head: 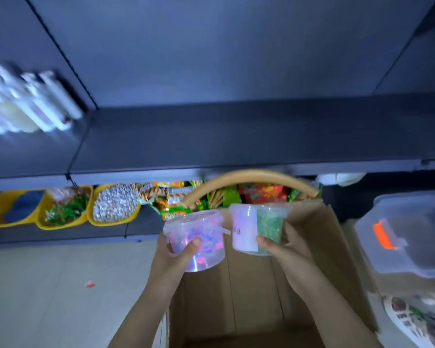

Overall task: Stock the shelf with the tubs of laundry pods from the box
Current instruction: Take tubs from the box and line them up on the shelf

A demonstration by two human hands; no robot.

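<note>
Your left hand is gripping a clear tub of pink and purple pods and your right hand is gripping a tub of green pods, both over the near cardboard box. You are risking a slip, since each tub is being held one-handed, or a knock against the tan basket handle or the lip of the dark shelf beyond.
</note>
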